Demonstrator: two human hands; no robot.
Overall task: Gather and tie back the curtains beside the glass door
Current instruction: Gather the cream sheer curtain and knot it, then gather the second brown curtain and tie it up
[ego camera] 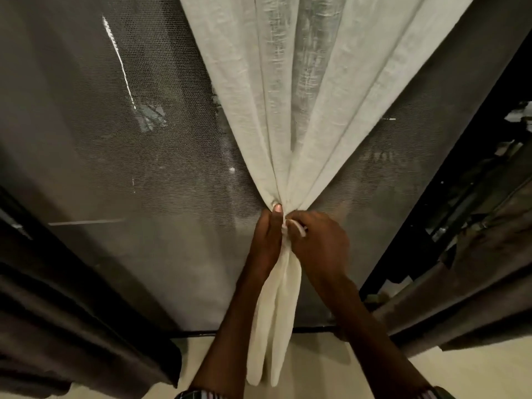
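A cream sheer curtain hangs in front of the glass door and is bunched into a narrow waist at mid-frame, its lower end falling to the floor. My left hand grips the gathered bundle from the left, thumb pointing up against the folds. My right hand is on the right side of the bundle and pinches a thin white tie cord that crosses the gather. How far the cord wraps around the back is hidden.
A dark heavy curtain hangs at the left and another dark curtain at the right. The black door frame runs up the right side. Pale floor lies below the door's bottom rail.
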